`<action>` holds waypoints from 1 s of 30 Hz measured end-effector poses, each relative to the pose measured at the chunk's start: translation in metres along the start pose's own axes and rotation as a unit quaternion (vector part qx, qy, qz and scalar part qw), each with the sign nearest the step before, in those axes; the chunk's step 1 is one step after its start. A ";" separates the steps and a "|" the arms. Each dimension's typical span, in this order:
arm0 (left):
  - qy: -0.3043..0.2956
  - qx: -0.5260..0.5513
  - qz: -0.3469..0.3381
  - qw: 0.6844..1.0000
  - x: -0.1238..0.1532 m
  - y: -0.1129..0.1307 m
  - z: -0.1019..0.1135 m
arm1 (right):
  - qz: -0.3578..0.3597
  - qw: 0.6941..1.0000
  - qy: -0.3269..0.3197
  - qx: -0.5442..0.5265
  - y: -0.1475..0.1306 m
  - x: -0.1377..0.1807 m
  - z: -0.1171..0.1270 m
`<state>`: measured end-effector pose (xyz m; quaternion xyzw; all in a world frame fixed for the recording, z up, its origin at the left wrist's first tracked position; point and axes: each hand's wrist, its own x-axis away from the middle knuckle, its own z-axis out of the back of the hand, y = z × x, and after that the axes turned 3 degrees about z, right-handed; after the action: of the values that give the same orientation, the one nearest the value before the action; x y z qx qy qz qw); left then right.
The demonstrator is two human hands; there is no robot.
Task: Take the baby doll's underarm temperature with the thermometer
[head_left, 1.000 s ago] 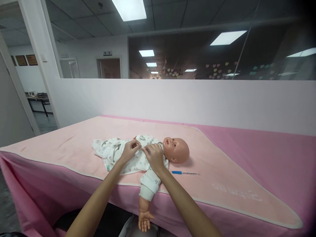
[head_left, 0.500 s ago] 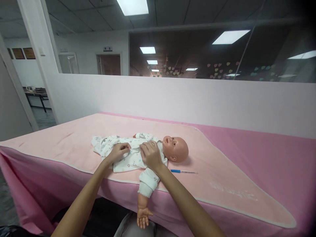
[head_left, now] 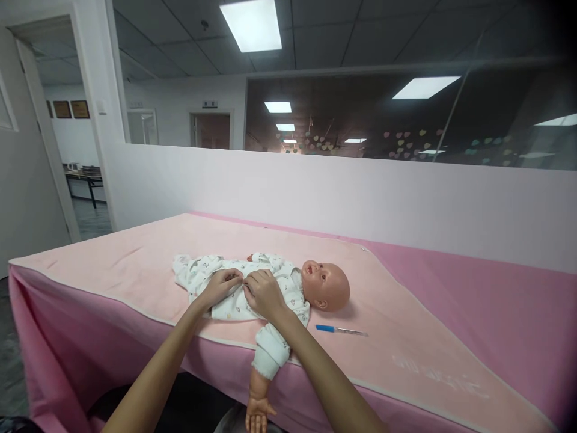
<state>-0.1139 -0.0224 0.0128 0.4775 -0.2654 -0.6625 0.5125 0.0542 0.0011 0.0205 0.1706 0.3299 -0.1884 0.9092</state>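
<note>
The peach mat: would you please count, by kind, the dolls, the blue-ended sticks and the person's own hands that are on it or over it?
Doll: 1
Blue-ended stick: 1
Person's hands: 2 (left hand, right hand)
Total: 4

The fingertips of the left grip (head_left: 223, 285) curl out of sight, so whether they pinch the printed garment (head_left: 237, 310) cannot be told. The right grip (head_left: 264, 293) hides the cloth beneath it, and the right forearm (head_left: 318, 364) covers part of the near sleeve (head_left: 270, 352). Below the grips, the bottom edge crops both forearms and the doll's hand (head_left: 258, 412). Right of the right grip, any markings on the blue-ended stick (head_left: 341, 330) are too small to read; farther right, the pale lettering (head_left: 439, 376) is indistinct.
</note>
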 end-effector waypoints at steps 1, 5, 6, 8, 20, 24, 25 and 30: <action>0.002 0.001 0.001 1.000 0.000 -0.001 0.000 | -0.001 1.000 0.002 -0.008 0.000 0.000 0.000; -0.003 0.012 -0.004 1.000 0.000 -0.001 0.000 | -0.020 0.999 0.018 -0.038 0.001 0.001 -0.001; -0.003 0.015 -0.004 1.000 0.000 -0.001 0.000 | -0.033 0.998 0.025 -0.050 0.001 0.001 -0.001; -0.005 0.019 -0.001 1.000 0.000 0.000 0.001 | -0.061 0.995 0.041 -0.072 0.001 0.002 -0.003; -0.008 0.027 0.014 1.000 0.001 0.000 0.001 | -0.089 0.995 0.028 -0.032 0.000 0.003 -0.003; -0.004 0.019 0.018 1.000 0.001 0.000 0.001 | -0.085 0.996 0.022 -0.004 0.001 0.003 -0.005; -0.003 0.018 0.018 1.000 0.001 -0.001 0.001 | -0.082 0.996 0.023 -0.004 0.001 0.003 -0.006; -0.006 0.024 0.018 1.000 0.001 0.000 0.001 | -0.081 0.996 0.037 -0.025 0.001 0.003 -0.005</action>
<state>-0.1153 -0.0236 0.0129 0.4810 -0.2922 -0.6496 0.5112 0.0541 0.0034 0.0147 0.1273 0.3804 -0.2469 0.8821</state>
